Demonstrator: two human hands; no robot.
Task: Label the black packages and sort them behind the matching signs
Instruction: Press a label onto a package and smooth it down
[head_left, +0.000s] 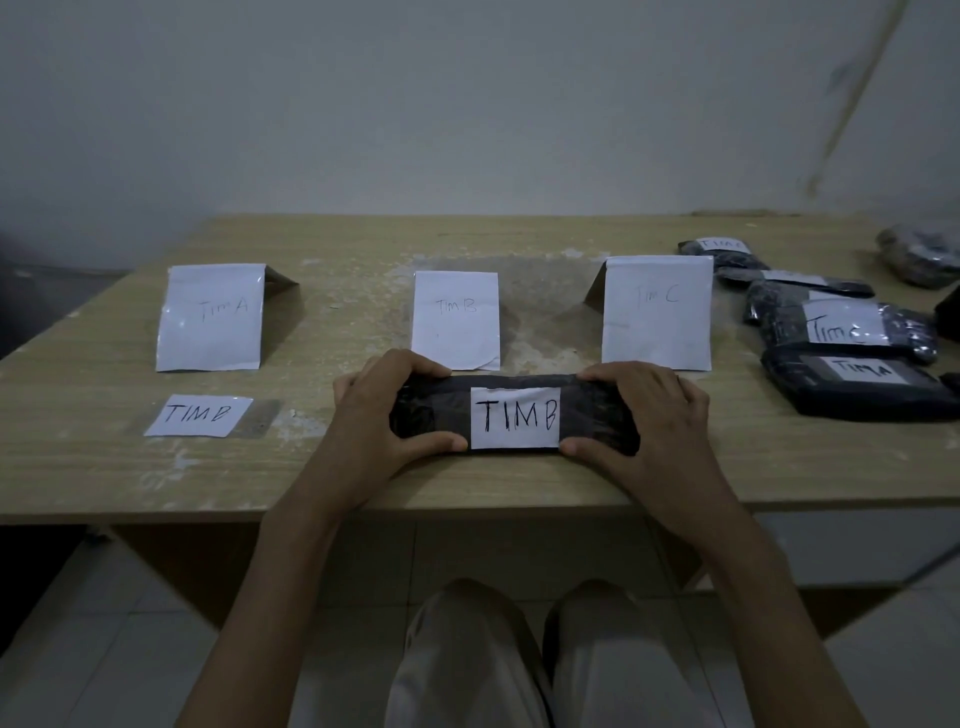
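A black package (597, 415) with a white label reading TIM B (517, 417) lies on the table near its front edge. My left hand (384, 410) grips its left end and my right hand (639, 415) grips its right end. Three folded paper signs stand in a row behind it: TIM A (213, 317) at the left, TIM B (456, 319) in the middle, TIM C (657, 312) at the right. A loose TIM B label (200, 414) lies flat at the left front.
Several labelled black packages are heaped at the right of the wooden table (363, 483), among them one marked TIM A (857, 387) and one marked TIM C (841, 325). A wrapped dark bundle (919, 254) sits at the far right. A pale wall rises behind.
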